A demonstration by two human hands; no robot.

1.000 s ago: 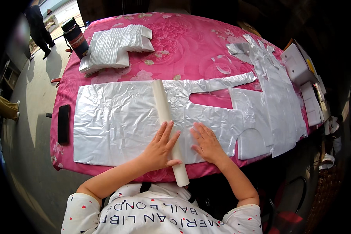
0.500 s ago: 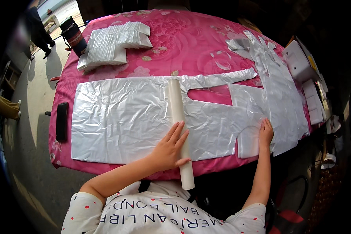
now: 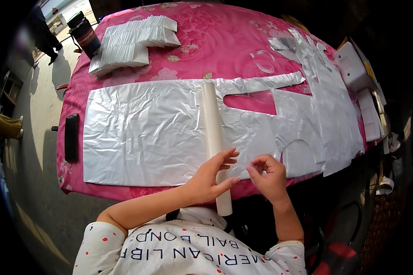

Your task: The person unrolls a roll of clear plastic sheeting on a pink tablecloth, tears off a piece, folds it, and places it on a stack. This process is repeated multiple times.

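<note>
A silvery-white plastic bag (image 3: pixel 137 133) with cut-out handles lies flat across the table in front of me. A pale cylindrical tube (image 3: pixel 211 112) rests crosswise on the bag, its near end jutting past the table edge. My left hand (image 3: pixel 213 176) is over the tube's near part, with fingers apart and thumb stretched to the right. My right hand (image 3: pixel 268 176) is just to the right of it, thumb and forefinger pinched at a thin, hard-to-see edge of the bag's film. Further right lie more layered plastic bags (image 3: pixel 335 110), with a rounded cut edge showing.
Folded white plastic stacks (image 3: pixel 137 39) and a dark flask (image 3: pixel 84 35) stand at the far left on the pink floral cloth (image 3: pixel 206 34). A black oblong object (image 3: pixel 71 137) lies at the left edge. White boxes (image 3: pixel 353 68) stand at the right. Another person's legs (image 3: pixel 46 34) show beyond.
My right hand has moved left from the bag's right part to beside my left hand, pinching film. My left hand's fingers have lifted and turned right. The tube has shifted slightly.
</note>
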